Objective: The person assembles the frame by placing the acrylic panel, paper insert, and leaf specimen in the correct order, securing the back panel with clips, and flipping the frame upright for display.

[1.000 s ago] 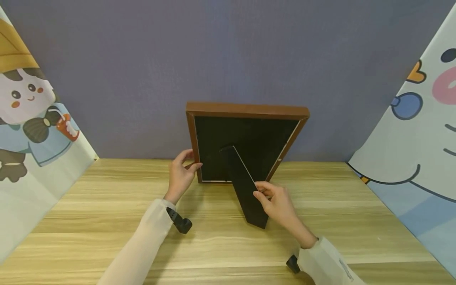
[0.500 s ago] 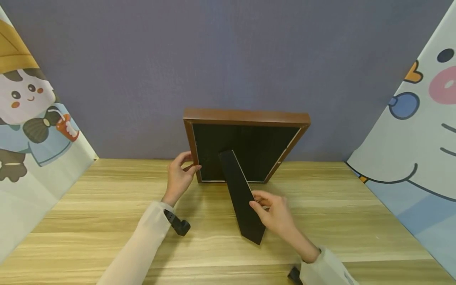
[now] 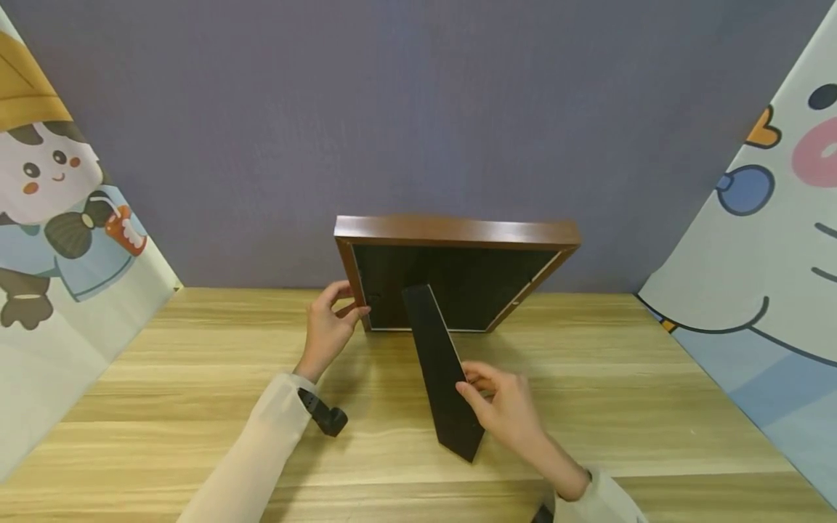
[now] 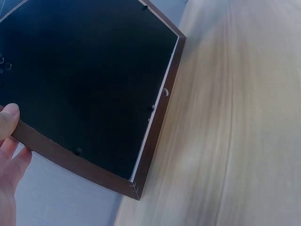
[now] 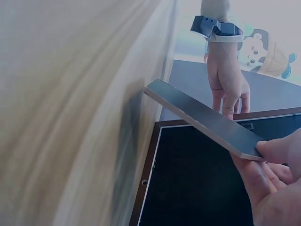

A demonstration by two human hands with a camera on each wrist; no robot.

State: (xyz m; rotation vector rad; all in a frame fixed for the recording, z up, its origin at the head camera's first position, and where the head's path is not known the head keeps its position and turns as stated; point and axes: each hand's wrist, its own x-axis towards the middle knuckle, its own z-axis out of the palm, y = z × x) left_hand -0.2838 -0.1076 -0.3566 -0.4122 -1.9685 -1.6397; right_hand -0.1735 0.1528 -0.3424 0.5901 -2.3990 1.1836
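Note:
A picture frame (image 3: 458, 231) with a brown rim and black backing stands on its lower edge in the head view, back toward me, its top leaning my way. My left hand (image 3: 327, 327) pinches its left side between thumb and fingers; the left wrist view shows the thumb on the brown rim (image 4: 75, 165). A long black easel leg (image 3: 434, 356) slants out from the backing toward me. With thumb and fingers, my right hand (image 3: 506, 410) pinches the leg's right edge near its lower end. The right wrist view shows the leg (image 5: 197, 113) apart from the backing.
Everything stands on a wood-grain table (image 3: 196, 378). Behind the frame rises a grey-purple wall panel (image 3: 418, 109). Cartoon-printed panels flank the table, one on the left (image 3: 72, 305) and one on the right (image 3: 719, 276).
The frame's top has tipped further toward me. The easel leg's lower end has come nearer, and my right hand has moved with it. My left hand stays at the frame's left side.

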